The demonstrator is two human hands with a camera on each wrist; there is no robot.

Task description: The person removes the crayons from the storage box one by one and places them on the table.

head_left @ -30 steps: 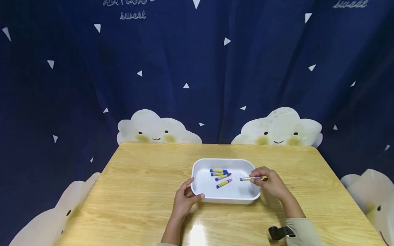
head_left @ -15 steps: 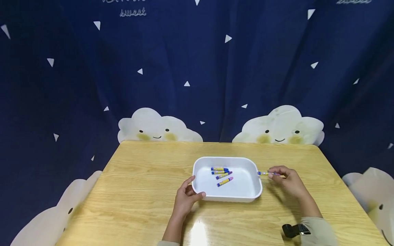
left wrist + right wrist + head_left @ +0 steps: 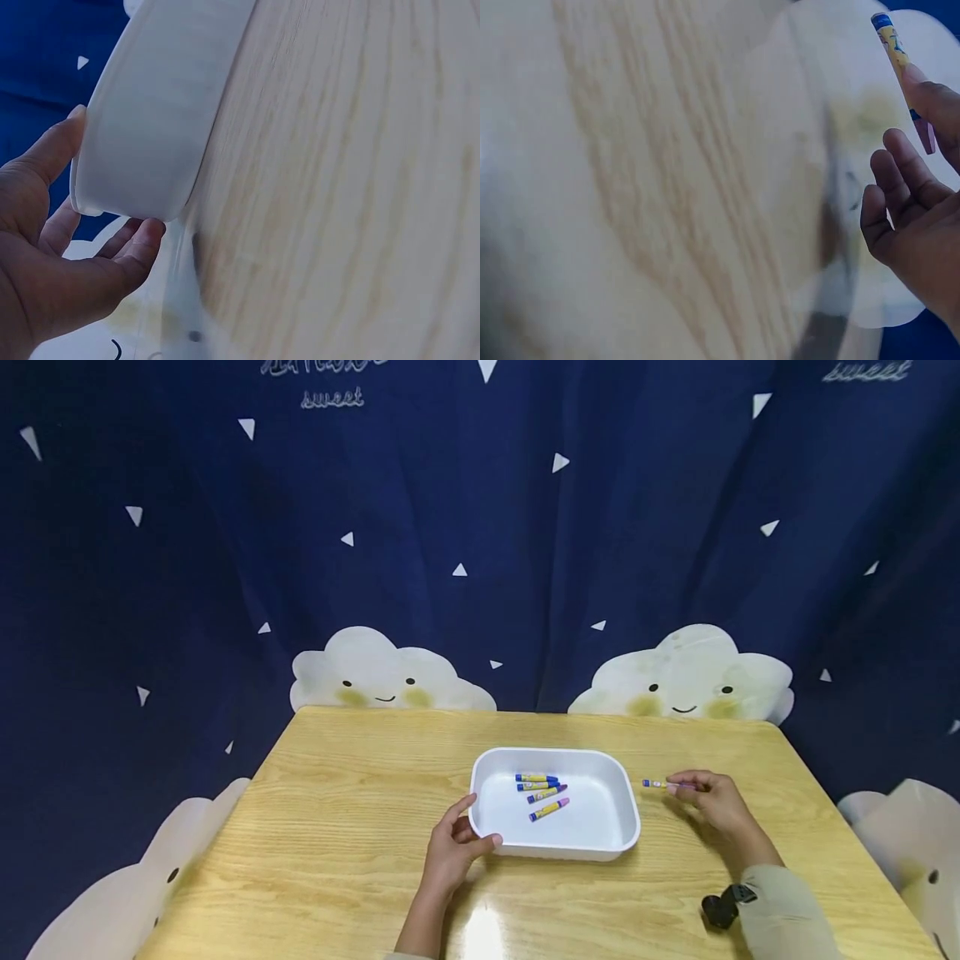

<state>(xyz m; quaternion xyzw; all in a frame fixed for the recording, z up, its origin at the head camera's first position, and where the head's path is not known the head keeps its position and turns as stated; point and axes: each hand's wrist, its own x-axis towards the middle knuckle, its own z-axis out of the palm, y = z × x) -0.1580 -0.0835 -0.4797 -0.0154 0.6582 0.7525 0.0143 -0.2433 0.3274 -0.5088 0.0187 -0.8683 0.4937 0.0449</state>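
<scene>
A white plastic tray [image 3: 596, 814] stands on the wooden table, with several crayons [image 3: 542, 787] in yellow wrappers lying in its left half. My left hand [image 3: 447, 856] grips the tray at its near left corner, the thumb on the front rim and fingers at the left side. Close up in the left wrist view, the fingertips touch the tray's outer wall [image 3: 154, 112]. Just right of the tray, my right hand [image 3: 716, 802] pinches a crayon [image 3: 654, 783] with a blue butt end pointing left. The right wrist view shows this crayon's pinkish-purple tip [image 3: 925, 139] beside the thumb.
The wooden table [image 3: 352, 793] reaches back to a dark blue curtain [image 3: 420, 527] with white triangles. White cloud shapes [image 3: 382, 672] with faces line its back and sides. A black wrist device [image 3: 722, 910] sits at the right sleeve.
My right hand has carried the crayon from over the tray's right end out past its right rim. The left hand has kept its hold on the tray corner.
</scene>
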